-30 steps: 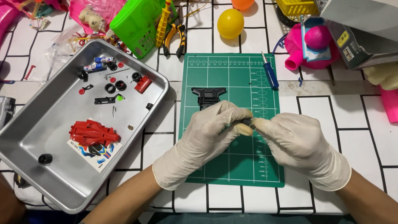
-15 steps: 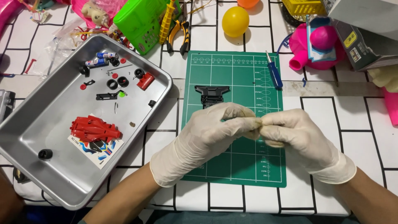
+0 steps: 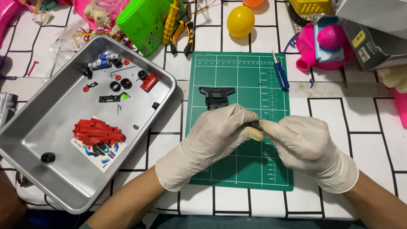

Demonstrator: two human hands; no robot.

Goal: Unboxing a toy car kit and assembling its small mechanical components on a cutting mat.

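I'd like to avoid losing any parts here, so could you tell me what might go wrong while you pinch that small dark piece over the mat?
The small dark piece is barely visible between the left hand and right hand; a gloved slip could drop it off the green cutting mat. The black chassis part lies just beyond the knuckles and might get nudged. The blue screwdriver could roll off the mat.

Two hands in thin, cream-white disposable gloves fill the lower half of the head view. The left hand point(image 3: 212, 142), toward seven o'clock, wears a glove wrinkled across the knuckles, its cuff ending in a rolled edge at the wrist. The right hand point(image 3: 307, 148), toward five o'clock, wears a matching glove, creased at the cuff. Both forearms are bare below the gloves, without sleeves.
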